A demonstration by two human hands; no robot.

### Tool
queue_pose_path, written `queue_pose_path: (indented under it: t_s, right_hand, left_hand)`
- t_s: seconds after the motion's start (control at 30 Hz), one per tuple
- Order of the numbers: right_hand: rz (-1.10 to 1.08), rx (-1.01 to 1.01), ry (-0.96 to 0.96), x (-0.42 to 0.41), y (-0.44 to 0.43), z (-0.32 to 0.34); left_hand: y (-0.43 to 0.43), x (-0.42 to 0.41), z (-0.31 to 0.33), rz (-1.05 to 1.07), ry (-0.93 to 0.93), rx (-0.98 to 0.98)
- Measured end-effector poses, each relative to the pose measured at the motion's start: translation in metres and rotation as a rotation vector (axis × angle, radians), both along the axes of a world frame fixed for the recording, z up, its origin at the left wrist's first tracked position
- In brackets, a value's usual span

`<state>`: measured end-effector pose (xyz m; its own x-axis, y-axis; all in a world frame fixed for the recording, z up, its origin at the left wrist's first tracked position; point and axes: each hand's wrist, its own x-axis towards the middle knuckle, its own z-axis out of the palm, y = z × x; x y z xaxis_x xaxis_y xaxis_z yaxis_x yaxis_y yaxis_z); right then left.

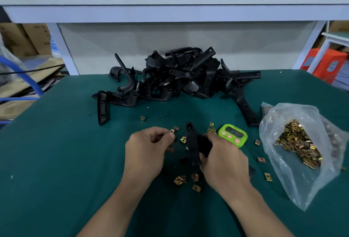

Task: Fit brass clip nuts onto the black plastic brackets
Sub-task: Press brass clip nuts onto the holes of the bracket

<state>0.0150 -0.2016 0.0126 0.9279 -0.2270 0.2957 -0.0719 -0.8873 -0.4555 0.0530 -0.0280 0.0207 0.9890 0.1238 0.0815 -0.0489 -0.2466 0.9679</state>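
Note:
My right hand [224, 159] grips a black plastic bracket [191, 142] that stands nearly upright over the green mat, its round end pointing away from me. My left hand [147, 149] is just left of it and pinches a small brass clip nut [172, 130] between thumb and forefinger, close to the bracket's upper part. Several loose brass clip nuts [181, 179] lie scattered on the mat around and below both hands. A heap of black brackets [179, 77] fills the far middle of the table.
A clear plastic bag of brass clip nuts [298, 142] lies open at the right. A green digital timer [233, 134] sits just right of my right hand. A white shelf frame [170, 13] spans the back, with cardboard boxes [24, 38] at the left.

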Motion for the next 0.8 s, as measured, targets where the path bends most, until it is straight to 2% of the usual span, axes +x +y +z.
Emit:
queue_pose_path:
  t_s: [0.1, 0.2, 0.3, 0.4, 0.53, 0.8]
  right_hand:
    - [0.015, 0.019, -0.003, -0.0006, -0.0001, 0.0011]
    - [0.037, 0.04, -0.006, -0.0013, -0.0003, 0.001]
    - [0.043, 0.047, -0.002, -0.0011, -0.0016, 0.0009]
    - [0.051, 0.047, -0.002, -0.0012, -0.0016, 0.0009]
    - [0.058, 0.041, 0.011, -0.0021, -0.0018, 0.002]
    - [0.137, 0.146, 0.005, -0.0076, 0.0041, 0.0086]
  left_hand:
    - [-0.0029, -0.0001, -0.0019, -0.027, 0.022, 0.013]
    - [-0.0056, -0.0014, -0.0055, -0.085, 0.057, 0.111]
    - [-0.0077, -0.0036, -0.0052, -0.109, 0.02, 0.168]
    - [-0.0068, -0.0039, -0.0046, -0.138, 0.014, 0.114]
    - [-0.0084, -0.0021, -0.0043, -0.207, 0.086, -0.084]
    - [-0.0098, -0.0023, -0.0049, -0.171, 0.103, -0.07]
